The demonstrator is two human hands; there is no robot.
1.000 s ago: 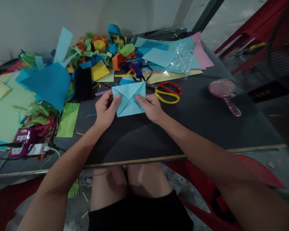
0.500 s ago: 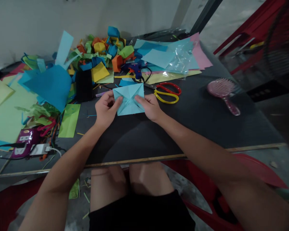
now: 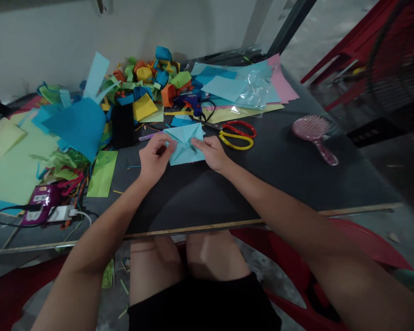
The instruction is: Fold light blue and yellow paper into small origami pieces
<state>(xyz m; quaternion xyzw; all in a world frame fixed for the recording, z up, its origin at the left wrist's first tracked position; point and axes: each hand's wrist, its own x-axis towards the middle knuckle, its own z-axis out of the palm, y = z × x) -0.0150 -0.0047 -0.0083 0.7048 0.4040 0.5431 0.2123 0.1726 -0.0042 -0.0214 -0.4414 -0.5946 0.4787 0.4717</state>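
A light-blue sheet of folded paper [image 3: 185,149] is held between my two hands above the dark table. Creases run across it and meet near its middle. My left hand [image 3: 156,155] pinches its left side, thumb on top and fingers curled beneath. On the right side, my right hand [image 3: 212,152] grips it with the thumb pressed near the centre crease. Just beyond my right hand lie scissors [image 3: 237,135] with one red and one yellow handle loop. A blue glue gun [image 3: 192,102] rests behind the paper.
Crumpled colourful paper pieces [image 3: 145,76] are heaped at the back. A blue paper cone [image 3: 79,124], a green paper strip [image 3: 102,174] and a purple device with a cable [image 3: 43,202] lie left. Right are a pink hairbrush [image 3: 313,131] and plastic-wrapped paper sheets [image 3: 227,87].
Both hands still hold the blue paper. Its top folds now stand slightly apart and its outline has shifted. The whole view has turned a little.
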